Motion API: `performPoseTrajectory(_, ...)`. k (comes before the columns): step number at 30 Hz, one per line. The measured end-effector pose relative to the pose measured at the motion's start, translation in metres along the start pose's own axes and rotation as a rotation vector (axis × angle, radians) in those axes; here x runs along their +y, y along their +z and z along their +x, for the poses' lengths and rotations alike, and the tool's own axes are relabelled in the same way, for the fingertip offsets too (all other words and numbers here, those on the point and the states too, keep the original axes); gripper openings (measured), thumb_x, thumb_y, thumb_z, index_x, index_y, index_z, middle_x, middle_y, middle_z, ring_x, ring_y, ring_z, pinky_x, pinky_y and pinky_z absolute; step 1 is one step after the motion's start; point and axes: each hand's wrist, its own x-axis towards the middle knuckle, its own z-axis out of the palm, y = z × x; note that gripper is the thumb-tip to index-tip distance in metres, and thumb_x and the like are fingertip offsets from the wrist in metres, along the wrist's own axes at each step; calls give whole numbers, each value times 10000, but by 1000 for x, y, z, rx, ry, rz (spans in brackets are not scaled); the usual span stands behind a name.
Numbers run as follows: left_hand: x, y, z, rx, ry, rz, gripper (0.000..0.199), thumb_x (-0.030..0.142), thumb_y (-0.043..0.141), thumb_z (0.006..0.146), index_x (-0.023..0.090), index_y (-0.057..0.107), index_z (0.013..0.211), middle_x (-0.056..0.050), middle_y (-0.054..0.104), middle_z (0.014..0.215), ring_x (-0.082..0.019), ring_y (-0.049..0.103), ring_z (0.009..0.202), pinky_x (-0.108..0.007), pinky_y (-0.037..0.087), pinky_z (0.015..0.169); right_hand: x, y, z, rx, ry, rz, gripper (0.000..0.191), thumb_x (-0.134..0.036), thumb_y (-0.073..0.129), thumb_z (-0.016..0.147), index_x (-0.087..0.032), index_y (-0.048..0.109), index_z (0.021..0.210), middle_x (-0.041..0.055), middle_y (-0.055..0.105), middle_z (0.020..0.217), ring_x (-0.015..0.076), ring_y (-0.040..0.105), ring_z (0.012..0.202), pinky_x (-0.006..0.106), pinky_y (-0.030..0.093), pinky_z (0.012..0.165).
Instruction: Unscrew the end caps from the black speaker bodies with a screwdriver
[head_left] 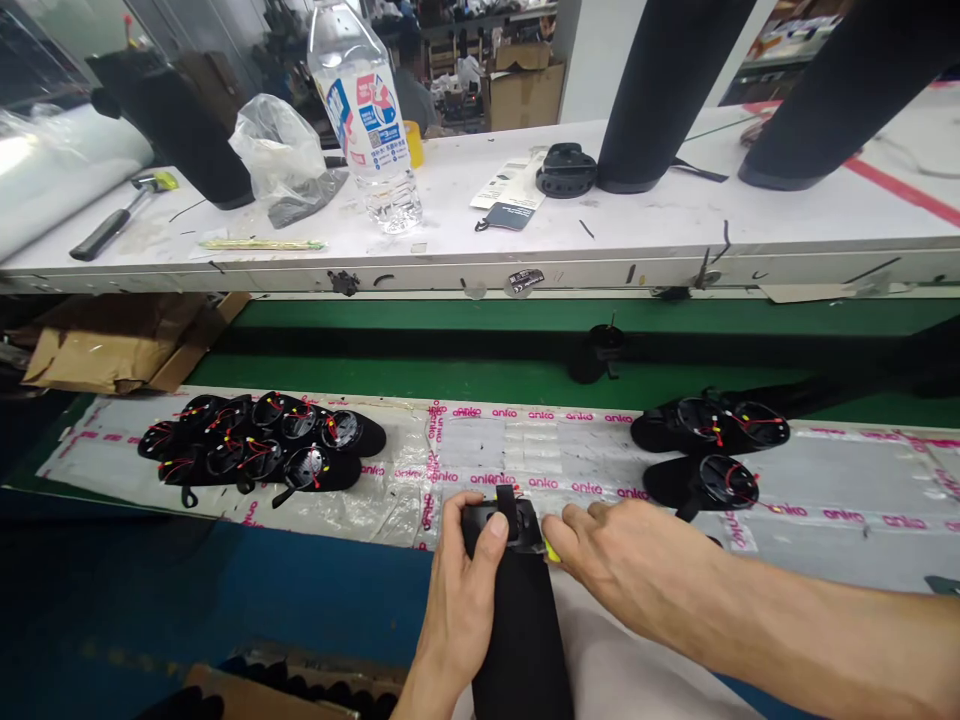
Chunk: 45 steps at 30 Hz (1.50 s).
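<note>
My left hand point(459, 605) is wrapped round the upper end of a black cylindrical tube point(523, 640), its thumb lying near a short black strap point(507, 510). A dark plastic fitting point(529, 525) sits at that end of the tube. My right hand point(619, 550) is closed beside the fitting's right edge. Between its fingers shows the tip of a yellow tool point(553, 551); most of it is hidden, so its kind is unclear. The tube points away from me, its lower part running out of the frame.
Several black tubes with red wires point(262, 445) lie on the taped bench point(480, 445) at left, and three more point(727, 482) at right. The white shelf point(450, 235) above holds a water bottle point(375, 125), a hammer point(124, 215) and upright black tubes point(660, 90). Below left is a carton point(255, 695).
</note>
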Motion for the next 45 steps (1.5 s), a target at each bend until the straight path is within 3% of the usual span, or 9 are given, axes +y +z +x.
performPoseTrajectory(4,2,1,-2,9,-1,36,496,687,550,955,274,562,1230,-51,714,1091,-294,631,1029,-441,410,967,3,-2,0,-48,-43,15,194,-189,734,812,-222,587,934,10,522,783,176,408,547,390,118,446)
performPoseTrajectory(8,-1,0,0,-11,16,-58,488,682,562,954,269,569,1214,-48,721,1106,-294,631,1081,-427,413,987,4,-7,2,-47,-30,34,211,-154,752,786,-219,585,896,16,540,798,187,469,587,385,134,446)
performPoseTrajectory(11,-5,-1,3,-29,14,-163,492,668,571,961,273,554,1254,-51,718,1145,-295,621,1131,-428,410,1014,4,-6,1,76,29,180,110,-154,658,924,-220,571,929,7,585,803,188,537,611,368,202,466)
performPoseTrajectory(15,-8,-4,5,-47,-13,-182,448,650,570,968,272,573,1209,-46,698,1156,-285,599,1129,-429,394,1038,3,0,-7,337,317,469,129,-190,402,1102,-209,529,1090,-11,656,812,170,624,610,331,361,540)
performPoseTrajectory(17,-8,-6,5,-25,-30,-173,440,648,560,975,275,575,1206,-44,695,1181,-292,581,1186,-427,378,1050,3,-1,-10,355,395,528,141,-224,372,1124,-225,513,1116,-18,672,817,172,651,618,323,386,559)
performPoseTrajectory(22,-7,-8,3,-32,2,-153,475,670,550,981,280,554,1253,-45,701,1143,-308,602,1194,-433,387,1038,-3,-9,-7,294,343,593,172,-223,422,1101,-230,482,1261,3,740,934,205,736,743,331,445,621)
performPoseTrajectory(30,-12,-8,5,-47,-19,-174,478,659,522,992,274,564,1273,-35,740,1107,-260,668,1008,-380,470,936,-3,-16,-3,93,277,436,145,-198,630,1001,-236,492,1028,-20,684,839,209,683,643,349,322,544)
performPoseTrajectory(35,-4,-7,2,-22,1,-133,406,600,541,991,282,570,1241,-22,725,1097,-250,645,1019,-370,441,953,-7,-11,2,89,222,284,225,-232,696,968,-233,472,994,-22,659,772,206,642,564,371,180,511)
performPoseTrajectory(45,-2,-7,0,-7,2,-82,458,650,545,978,277,591,1239,-53,726,1139,-275,645,1038,-399,442,971,-3,-4,6,78,208,257,192,-256,669,1000,-227,480,991,-22,640,750,192,598,518,377,122,498)
